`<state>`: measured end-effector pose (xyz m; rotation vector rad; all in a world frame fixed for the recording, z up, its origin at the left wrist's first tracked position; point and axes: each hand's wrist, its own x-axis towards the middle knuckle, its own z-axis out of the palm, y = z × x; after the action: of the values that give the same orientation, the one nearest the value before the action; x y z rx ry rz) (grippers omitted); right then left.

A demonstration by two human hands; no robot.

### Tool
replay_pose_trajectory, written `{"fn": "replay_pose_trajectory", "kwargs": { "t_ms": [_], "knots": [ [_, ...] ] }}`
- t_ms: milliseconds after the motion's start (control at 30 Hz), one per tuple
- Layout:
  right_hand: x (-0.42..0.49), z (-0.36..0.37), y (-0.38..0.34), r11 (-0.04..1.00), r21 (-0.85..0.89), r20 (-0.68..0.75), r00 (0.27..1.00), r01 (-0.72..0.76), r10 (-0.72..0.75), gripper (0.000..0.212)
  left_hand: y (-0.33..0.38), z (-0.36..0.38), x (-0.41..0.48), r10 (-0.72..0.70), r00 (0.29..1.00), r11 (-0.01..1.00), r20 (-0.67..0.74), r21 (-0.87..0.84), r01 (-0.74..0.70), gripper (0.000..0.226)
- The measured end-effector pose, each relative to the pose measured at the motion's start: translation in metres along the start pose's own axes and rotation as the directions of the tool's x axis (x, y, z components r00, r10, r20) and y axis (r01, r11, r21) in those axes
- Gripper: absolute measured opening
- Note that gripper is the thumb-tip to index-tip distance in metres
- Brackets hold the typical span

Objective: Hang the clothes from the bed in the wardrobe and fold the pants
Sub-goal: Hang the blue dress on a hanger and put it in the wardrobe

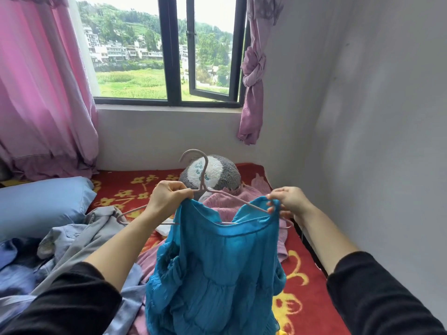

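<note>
Indoors | red floral bed (298,240) | blue top (217,274) held above | window (173,68) ajar

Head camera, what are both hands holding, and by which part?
Left hand grips the hanger at its neck, plus one shoulder of the blue top; right hand pinches the other shoulder onto the hanger.

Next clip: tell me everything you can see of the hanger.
The hanger is thin, pale pinkish-grey, with a curved hook on top. It is held roughly upright above the bed. The left hand grips it beside the neck; the right hand pinches its right arm together with the blue top, which hangs from it. Its left end sticks out bare.
</note>
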<state>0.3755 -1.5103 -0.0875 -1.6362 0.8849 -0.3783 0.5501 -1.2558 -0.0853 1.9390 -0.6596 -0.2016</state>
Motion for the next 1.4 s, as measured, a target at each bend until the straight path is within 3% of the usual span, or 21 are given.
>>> {"fn": "replay_pose_trajectory", "kwargs": {
  "t_ms": [67,133,200,267,433,567,700,900,1133,1400],
  "knots": [
    [-0.008,0.009,-0.023,0.993,-0.067,0.085,0.992,0.101,-0.095,0.007,0.004,0.000,0.002,-0.008,1.000,0.999,-0.030,-0.034,0.007,0.028],
    [-0.016,0.020,-0.041,0.924,-0.310,0.112,0.974,0.224,-0.199,0.011,0.007,-0.002,0.002,-0.031,0.998,0.996,-0.063,-0.089,0.025,0.027],
    [-0.021,0.029,-0.052,0.695,-0.655,0.071,0.940,0.296,-0.334,0.022,0.010,-0.008,0.002,-0.061,0.995,0.986,-0.077,-0.158,0.048,0.026],
    [-0.028,0.039,-0.060,0.517,-0.788,0.066,0.880,0.336,-0.470,0.034,0.013,-0.016,0.000,-0.079,0.993,0.979,-0.091,-0.194,0.060,0.027],
    [-0.042,0.072,-0.076,0.433,-0.731,0.250,0.797,0.528,-0.549,0.029,0.027,-0.051,-0.006,-0.077,0.988,0.977,-0.135,-0.207,0.048,0.026],
    [-0.056,0.087,-0.101,0.451,-0.604,0.206,0.675,0.657,-0.708,0.026,0.039,-0.093,-0.022,-0.008,0.971,0.976,-0.240,-0.212,-0.044,0.028],
    [-0.068,0.101,-0.119,0.434,-0.486,0.134,0.556,0.758,-0.820,0.024,0.046,-0.130,-0.063,0.059,0.931,0.997,-0.360,-0.025,-0.072,0.030],
    [-0.097,0.126,-0.147,0.418,-0.413,0.030,0.470,0.809,-0.882,0.027,0.059,-0.168,-0.136,0.017,0.840,1.000,-0.542,0.017,-0.010,0.026],
    [-0.181,0.170,-0.176,0.337,-0.275,0.065,0.367,0.901,-0.928,0.030,0.098,-0.211,-0.241,0.083,0.586,0.976,-0.806,0.186,0.118,0.012],
    [-0.321,0.250,-0.195,0.189,-0.003,0.189,0.186,0.982,-0.964,0.030,0.103,-0.288,-0.403,0.098,0.254,0.866,-0.962,0.208,0.454,0.017]
  ]
}}
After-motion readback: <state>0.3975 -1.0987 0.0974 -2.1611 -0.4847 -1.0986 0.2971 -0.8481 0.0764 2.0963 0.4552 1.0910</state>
